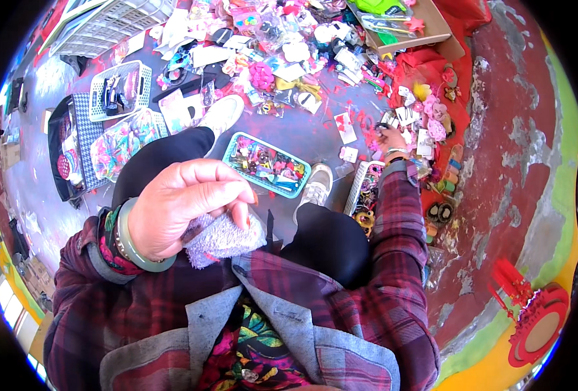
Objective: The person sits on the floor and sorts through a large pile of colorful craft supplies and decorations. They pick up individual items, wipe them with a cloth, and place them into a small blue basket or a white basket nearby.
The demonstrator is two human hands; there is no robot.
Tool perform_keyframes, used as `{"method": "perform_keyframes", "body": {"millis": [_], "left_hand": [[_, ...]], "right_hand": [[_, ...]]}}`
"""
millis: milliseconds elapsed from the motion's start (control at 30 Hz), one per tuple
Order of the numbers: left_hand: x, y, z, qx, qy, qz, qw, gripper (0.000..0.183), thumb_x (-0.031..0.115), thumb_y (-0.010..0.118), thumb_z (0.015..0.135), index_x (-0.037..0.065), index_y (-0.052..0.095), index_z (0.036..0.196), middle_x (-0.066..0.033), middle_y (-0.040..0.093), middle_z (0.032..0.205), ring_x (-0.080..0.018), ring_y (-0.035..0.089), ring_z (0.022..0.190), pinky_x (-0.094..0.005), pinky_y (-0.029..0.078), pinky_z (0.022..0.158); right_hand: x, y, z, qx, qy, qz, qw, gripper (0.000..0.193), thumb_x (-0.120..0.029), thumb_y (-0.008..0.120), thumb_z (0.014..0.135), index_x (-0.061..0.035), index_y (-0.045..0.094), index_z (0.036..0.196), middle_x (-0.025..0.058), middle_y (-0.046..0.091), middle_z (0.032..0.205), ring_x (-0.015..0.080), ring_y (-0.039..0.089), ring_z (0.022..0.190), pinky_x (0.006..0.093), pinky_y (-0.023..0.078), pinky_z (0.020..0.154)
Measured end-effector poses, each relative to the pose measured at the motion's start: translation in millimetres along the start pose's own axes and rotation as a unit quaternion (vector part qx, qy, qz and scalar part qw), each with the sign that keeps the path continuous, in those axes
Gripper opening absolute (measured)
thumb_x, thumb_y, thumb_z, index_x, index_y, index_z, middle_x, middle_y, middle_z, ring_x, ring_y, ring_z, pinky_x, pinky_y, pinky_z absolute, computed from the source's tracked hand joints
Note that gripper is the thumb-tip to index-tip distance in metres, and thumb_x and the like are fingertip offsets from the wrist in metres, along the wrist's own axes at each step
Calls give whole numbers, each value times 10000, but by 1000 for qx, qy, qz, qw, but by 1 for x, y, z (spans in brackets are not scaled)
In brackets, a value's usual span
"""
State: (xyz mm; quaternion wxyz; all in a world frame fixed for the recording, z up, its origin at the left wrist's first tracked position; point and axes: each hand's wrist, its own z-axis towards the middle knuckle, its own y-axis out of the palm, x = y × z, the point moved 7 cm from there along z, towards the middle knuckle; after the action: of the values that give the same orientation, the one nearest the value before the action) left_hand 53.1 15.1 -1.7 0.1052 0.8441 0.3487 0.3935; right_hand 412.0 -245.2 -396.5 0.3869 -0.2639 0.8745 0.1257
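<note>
My left hand (194,202) is raised in front of my lap, fingers curled and closed on a folded lavender fuzzy cloth (227,240) that hangs below the palm. Out to the right, my right hand (392,138) reaches down among small hair accessories on white cards, beside pink fabric flowers (436,120). Its fingertips are small and partly hidden, so their grip is unclear. Between my shoes stands a teal-rimmed basket (238,177) of small colourful hair clips. A white basket (353,195) with hair ties is close to my right forearm.
Loose accessories and packets (282,72) cover the floor ahead. A cardboard box (432,34) stands at the far right on red cloth. At left are a white basket (147,81), a bag of colourful items (129,144) and a black case (61,133). A grey crate (110,32) is farther back.
</note>
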Motion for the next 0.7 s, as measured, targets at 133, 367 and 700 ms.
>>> {"method": "perform_keyframes", "body": {"millis": [133,367,700], "left_hand": [[19,7,2,-4,-19,-47,999,190,125,446,814,-48,522,832,-132,568,686,-145,547,638,-231,420,605],[27,1,5,-122,17,-55,991,157,46,430,841,-63,528,896,-110,572,755,-159,559,738,-265,428,696],[34,-11,3,-68,13,-59,996,142,13,420,832,-67,529,875,-124,572,761,-164,557,720,-272,430,682]], "right_hand": [[-36,-32,16,156,0,75,985,133,-89,516,757,-16,551,863,99,555,681,195,498,496,324,436,439],[-85,-60,61,147,-5,-830,538,331,-366,478,754,-100,629,880,80,613,899,208,599,819,373,480,643],[-15,261,12,-7,-275,-701,658,633,-322,641,645,-159,375,1196,128,341,1247,340,357,1118,416,371,849]]}}
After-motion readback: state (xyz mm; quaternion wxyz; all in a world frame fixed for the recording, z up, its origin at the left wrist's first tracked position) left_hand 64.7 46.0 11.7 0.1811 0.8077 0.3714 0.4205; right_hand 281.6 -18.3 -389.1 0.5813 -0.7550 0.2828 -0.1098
